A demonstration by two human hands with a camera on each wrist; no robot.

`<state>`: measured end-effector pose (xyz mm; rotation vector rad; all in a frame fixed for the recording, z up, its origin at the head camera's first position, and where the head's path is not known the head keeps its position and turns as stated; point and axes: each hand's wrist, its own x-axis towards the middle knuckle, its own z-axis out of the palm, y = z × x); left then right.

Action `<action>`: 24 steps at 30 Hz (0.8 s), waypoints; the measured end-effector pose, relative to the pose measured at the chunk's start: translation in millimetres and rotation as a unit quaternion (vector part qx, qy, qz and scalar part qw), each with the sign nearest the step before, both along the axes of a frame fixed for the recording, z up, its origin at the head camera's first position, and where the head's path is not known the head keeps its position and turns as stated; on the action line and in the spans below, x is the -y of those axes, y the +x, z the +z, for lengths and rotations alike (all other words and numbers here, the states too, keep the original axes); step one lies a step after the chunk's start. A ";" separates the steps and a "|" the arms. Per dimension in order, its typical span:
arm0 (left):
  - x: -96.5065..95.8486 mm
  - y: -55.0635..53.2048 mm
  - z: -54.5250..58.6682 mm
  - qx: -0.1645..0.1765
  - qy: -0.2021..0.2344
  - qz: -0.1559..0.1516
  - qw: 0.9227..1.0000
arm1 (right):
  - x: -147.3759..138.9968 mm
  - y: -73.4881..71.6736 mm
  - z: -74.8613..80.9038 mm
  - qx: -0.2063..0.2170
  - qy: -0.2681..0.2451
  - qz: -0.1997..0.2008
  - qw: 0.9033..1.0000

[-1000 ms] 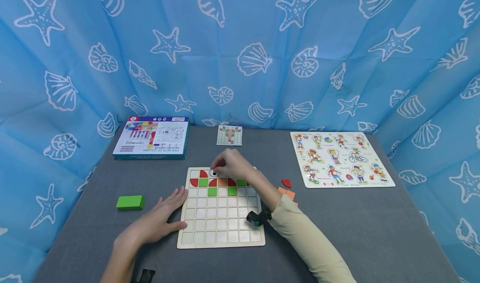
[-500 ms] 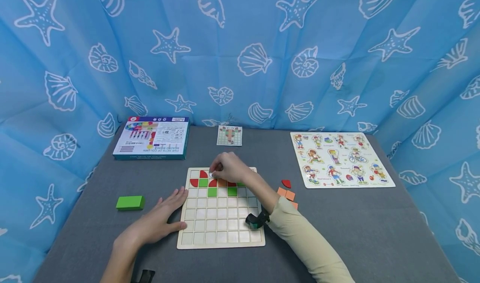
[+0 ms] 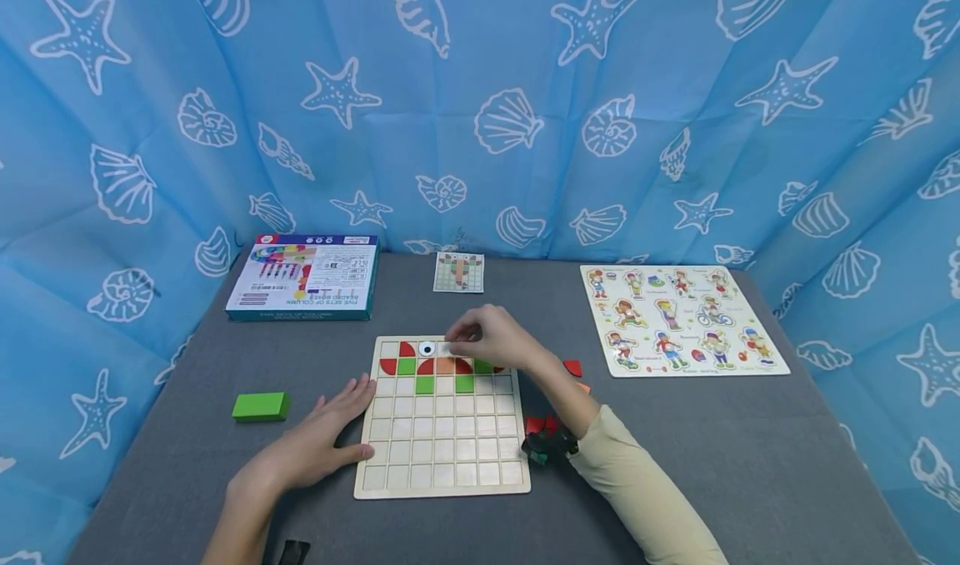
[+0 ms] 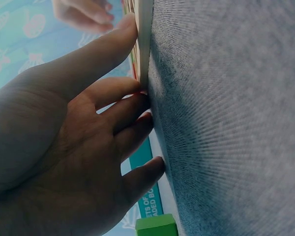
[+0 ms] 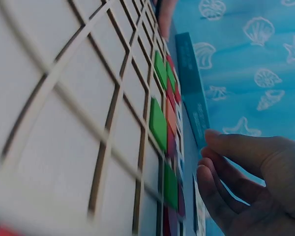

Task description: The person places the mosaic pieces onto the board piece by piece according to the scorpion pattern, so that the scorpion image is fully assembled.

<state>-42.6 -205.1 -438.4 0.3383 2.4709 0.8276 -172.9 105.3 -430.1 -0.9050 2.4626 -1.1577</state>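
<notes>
A pale wooden grid board (image 3: 442, 448) lies on the grey table, its upper rows filled with red quarter-round, green square and orange tiles. In the top row sits a white tile with a black eye dot (image 3: 427, 349). Just right of it hovers my right hand (image 3: 495, 336), thumb and fingers bent loosely; nothing shows between them in the right wrist view. My left hand (image 3: 322, 427) rests along the board's left edge, fingers extended, thumb and fingertips touching the rim. Part of the top row is hidden behind the right hand.
Red pieces (image 3: 540, 425) and a red quarter-round (image 3: 572, 368) lie right of the board, partly under the right arm. A green block (image 3: 260, 407) stands left. Behind are a box (image 3: 300, 277), a pattern card (image 3: 459, 272) and a figure puzzle board (image 3: 682, 319).
My right hand has let go of the eye tile, which stays in the top row, and has shifted right. Red pieces beside the board have come into view. The left hand stays put.
</notes>
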 end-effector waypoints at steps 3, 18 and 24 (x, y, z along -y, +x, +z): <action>0.4 0.1 -0.3 0.000 -0.001 0.000 1.000 | -19.6 5.2 3.3 0.008 -0.002 -0.012 1.000; 1.2 0.1 -0.5 0.005 -0.001 0.000 1.000 | -116.5 34.0 6.3 0.005 0.054 -0.087 0.995; 0.3 -0.5 0.0 0.006 -0.003 -0.001 1.000 | -141.0 42.0 3.5 -0.009 0.102 -0.123 0.987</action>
